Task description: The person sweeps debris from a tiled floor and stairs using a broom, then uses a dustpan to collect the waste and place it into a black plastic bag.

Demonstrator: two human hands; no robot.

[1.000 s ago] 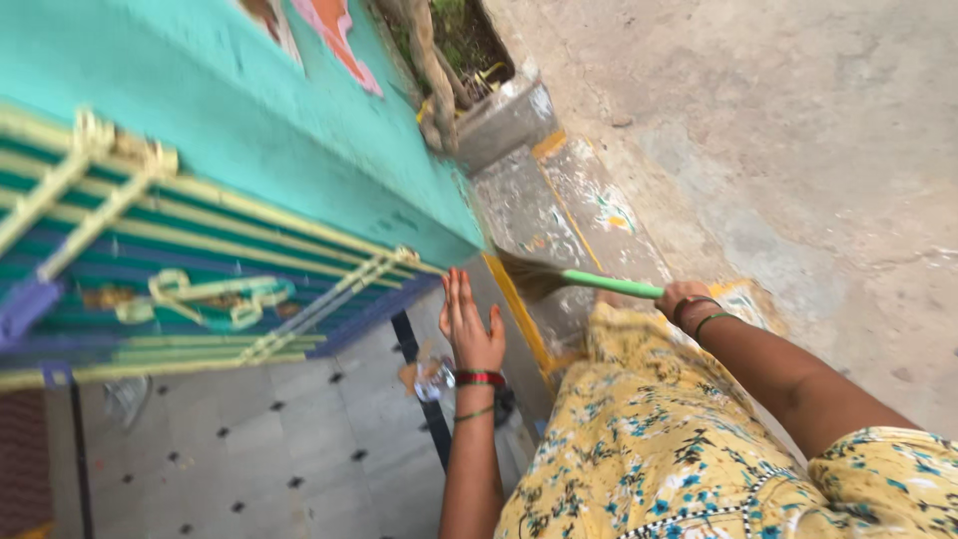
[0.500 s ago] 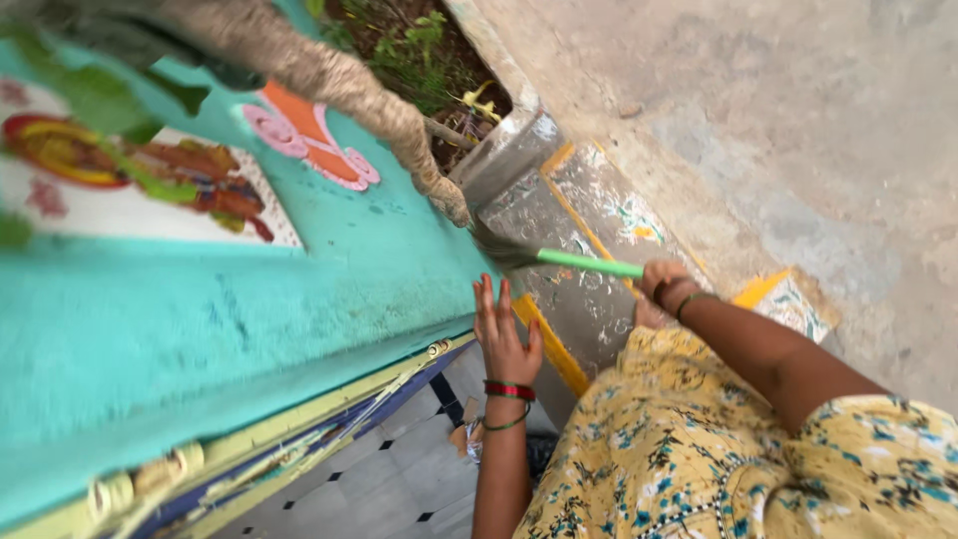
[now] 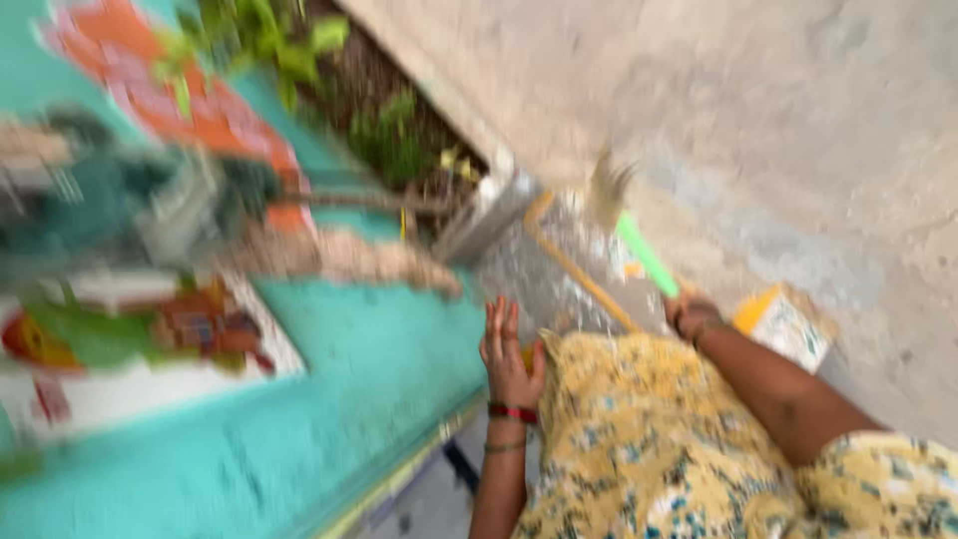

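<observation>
In right hand's [image 3: 689,311] grip, broom [image 3: 639,245].

I stand outside a home, at its front step by the street. A turquoise wall [image 3: 379,369] with bright painted pictures [image 3: 150,329] runs on my left, a planter [image 3: 399,140] with green plants sits at its foot, and painted stone steps [image 3: 559,269] drop to the bare concrete ground [image 3: 798,130]. The view is blurred, so finer detail is lost.
</observation>
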